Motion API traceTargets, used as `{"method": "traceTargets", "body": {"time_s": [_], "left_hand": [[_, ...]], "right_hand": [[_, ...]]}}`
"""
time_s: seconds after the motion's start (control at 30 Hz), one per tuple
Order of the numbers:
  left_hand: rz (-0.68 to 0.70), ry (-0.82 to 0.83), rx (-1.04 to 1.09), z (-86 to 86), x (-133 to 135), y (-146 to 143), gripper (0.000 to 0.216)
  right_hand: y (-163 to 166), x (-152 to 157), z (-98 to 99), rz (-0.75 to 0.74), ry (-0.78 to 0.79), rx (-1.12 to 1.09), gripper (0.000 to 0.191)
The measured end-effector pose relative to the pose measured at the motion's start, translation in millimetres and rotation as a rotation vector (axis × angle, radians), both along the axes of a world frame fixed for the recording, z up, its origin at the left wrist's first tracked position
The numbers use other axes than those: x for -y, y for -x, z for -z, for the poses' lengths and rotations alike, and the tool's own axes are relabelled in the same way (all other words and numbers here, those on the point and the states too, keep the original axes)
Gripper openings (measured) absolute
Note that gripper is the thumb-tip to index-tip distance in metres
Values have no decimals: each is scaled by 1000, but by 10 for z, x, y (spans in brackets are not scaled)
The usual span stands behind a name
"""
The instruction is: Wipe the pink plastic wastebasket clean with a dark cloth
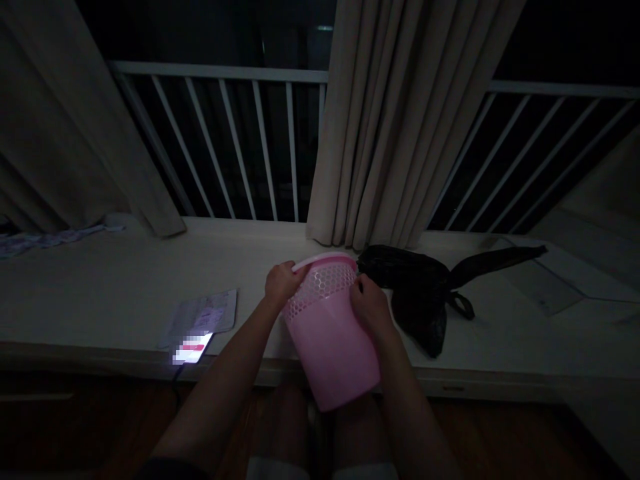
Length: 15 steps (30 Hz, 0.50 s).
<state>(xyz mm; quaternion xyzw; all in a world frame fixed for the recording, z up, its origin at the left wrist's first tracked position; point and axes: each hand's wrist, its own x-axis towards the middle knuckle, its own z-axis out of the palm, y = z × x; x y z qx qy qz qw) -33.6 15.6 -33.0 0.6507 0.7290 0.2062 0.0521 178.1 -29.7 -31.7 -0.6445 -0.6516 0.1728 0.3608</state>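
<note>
A pink plastic wastebasket [337, 350] with a honeycomb-patterned upper band is held tilted over my lap, at the front edge of the white ledge. My left hand [283, 281] grips its rim on the left side, fingers curled over the top. On the right, my right hand [371, 303] is closed against the upper wall near the rim; its fingertips are partly hidden. The basket's inside is out of sight. Just right of the basket, a knotted black plastic bag [423, 287] lies on the ledge.
A lit phone [194, 348] with a cable lies by the front edge, beside a booklet or flat packet [210, 312]. Beige curtains [370, 120] hang behind the ledge [125, 280], before a white railing [225, 73]. Papers or a flat box [560, 280] lie at the right.
</note>
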Motion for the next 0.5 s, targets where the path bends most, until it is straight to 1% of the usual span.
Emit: {"method": "traceTargets", "body": {"time_s": [0.1,0.17,0.2,0.33,0.5], "left_hand": [[1,-1,2,5,1,8,58],[0,-3,4,9,1,13,59],[1,-3,5,10,2,14,59],[9,5,13,-7,13,6,59],[6,4,6,-26,23,2,58]], "right_hand": [[37,0,26,4,-25,57,18],[27,-11,57,-13,-47,29,11],[14,-16,72,-21,-57,4,10],[-52,-35,106,-40,-72,-116,21],[-97,-67,125,-45,-54,-297,24]]}}
